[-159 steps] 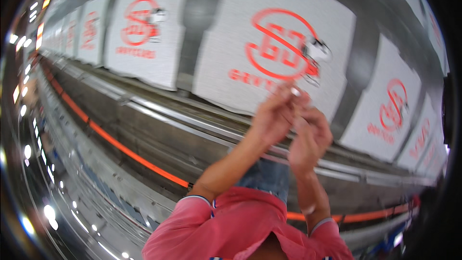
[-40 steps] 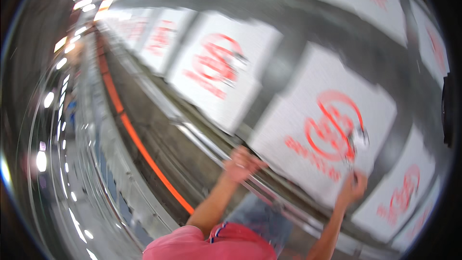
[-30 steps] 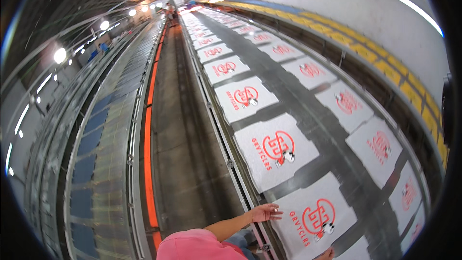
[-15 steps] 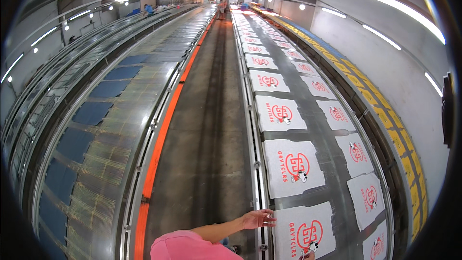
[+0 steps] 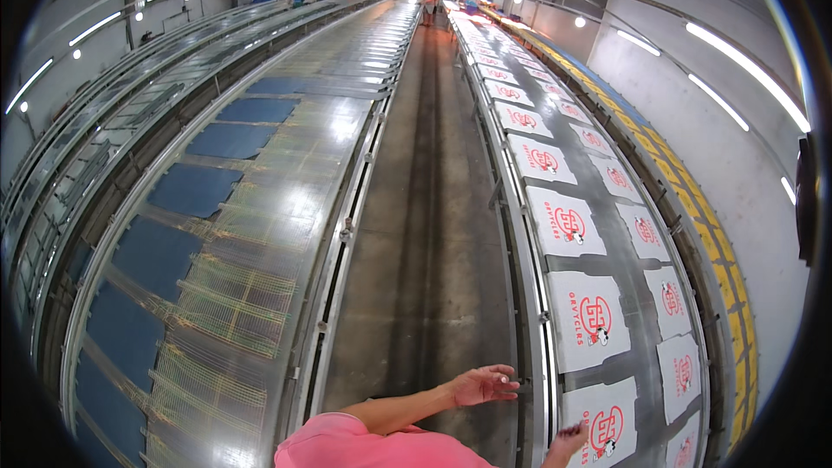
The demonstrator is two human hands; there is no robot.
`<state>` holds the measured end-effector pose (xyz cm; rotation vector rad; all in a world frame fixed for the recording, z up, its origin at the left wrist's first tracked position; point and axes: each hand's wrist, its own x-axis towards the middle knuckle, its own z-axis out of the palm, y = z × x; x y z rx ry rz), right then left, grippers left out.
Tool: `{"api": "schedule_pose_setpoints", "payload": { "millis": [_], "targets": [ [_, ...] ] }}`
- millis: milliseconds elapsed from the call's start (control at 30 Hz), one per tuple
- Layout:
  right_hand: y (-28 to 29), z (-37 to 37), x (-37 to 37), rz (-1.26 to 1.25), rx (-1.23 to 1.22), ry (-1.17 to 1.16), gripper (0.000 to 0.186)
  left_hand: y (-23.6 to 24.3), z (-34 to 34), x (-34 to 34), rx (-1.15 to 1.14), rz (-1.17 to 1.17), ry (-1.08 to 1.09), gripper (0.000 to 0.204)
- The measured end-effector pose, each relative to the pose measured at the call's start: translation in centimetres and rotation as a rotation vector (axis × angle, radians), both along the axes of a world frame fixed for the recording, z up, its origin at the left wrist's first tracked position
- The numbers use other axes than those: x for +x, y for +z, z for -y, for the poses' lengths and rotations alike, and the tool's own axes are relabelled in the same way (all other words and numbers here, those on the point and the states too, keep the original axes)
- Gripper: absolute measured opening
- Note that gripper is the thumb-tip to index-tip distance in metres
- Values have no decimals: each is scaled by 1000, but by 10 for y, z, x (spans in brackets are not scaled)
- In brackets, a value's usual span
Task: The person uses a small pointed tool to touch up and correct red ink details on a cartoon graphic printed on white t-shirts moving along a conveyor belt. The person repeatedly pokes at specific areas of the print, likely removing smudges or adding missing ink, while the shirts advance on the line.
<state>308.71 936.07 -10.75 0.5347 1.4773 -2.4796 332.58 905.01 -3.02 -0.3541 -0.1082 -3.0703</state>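
Note:
My left hand [image 5: 484,385] reaches out over the aisle beside the right-hand table, fingers stretched and apart with nothing in them. Close to the nearest white fabric panel [image 5: 575,407], my right hand [image 5: 568,442] is over the table's near edge. Its fingers are slightly bent, and no held thing shows; whether it touches the fabric is unclear. That panel carries a red round print with lettering and a small black-and-white cartoon figure. Another printed white panel [image 5: 568,338] lies flat just beyond it.
Two rows of printed white panels run down the long right-hand table, edged by a metal rail [image 5: 539,329]. Across the aisle [image 5: 412,295], a long table bears dark blue panels [image 5: 156,251]. Yellow panels [image 5: 706,238] line the far right. People [image 5: 429,2] stand at the aisle's far end.
The view has swung left, so the tables sit further right. My left hand has come away from the rail and my right hand has risen from the print. An orange strip no longer shows.

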Motion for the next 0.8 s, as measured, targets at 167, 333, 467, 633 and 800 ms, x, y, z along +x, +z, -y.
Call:
{"api": "schedule_pose_setpoints", "payload": {
  "millis": [167,333,467,633,800],
  "targets": [
    [74,111,63,104,-8,68,22,-5,62,53,103,26,153,31],
    [114,160,100,-9,32,173,23,-7,88,80,216,1,285,32],
    [124,175,105,-17,-5,127,24,-6,86,85,256,20,275,31],
    [133,168,118,25,-91,88,21,1,80,82,250,8,191,29],
    [127,121,131,31,-163,-28,18,14,75,71,241,-10,106,27]
  ]
}}
